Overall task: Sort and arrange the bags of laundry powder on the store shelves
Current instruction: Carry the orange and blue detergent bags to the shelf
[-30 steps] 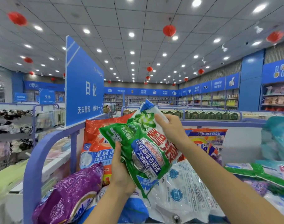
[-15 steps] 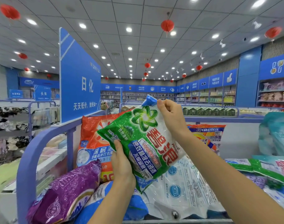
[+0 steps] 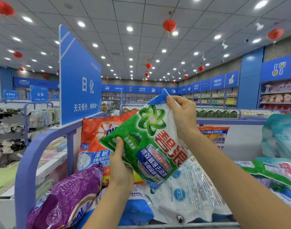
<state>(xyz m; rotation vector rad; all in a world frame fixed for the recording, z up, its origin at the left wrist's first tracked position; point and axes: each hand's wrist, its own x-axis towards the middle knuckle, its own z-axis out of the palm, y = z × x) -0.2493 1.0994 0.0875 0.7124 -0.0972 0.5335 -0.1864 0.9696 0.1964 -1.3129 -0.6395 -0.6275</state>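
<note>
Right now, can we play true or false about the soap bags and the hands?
1. Both hands hold the green bag. True: the left hand grips its lower edge and the right hand pinches its top corner.
2. The green bag lies flat on the pile. False: the hands hold it up, tilted.
3. A purple bag lies at the lower left. True.
4. The orange bag is in front of the green bag. False: it stands behind it.
5. The lanterns on the ceiling are blue. False: they are red.
</note>
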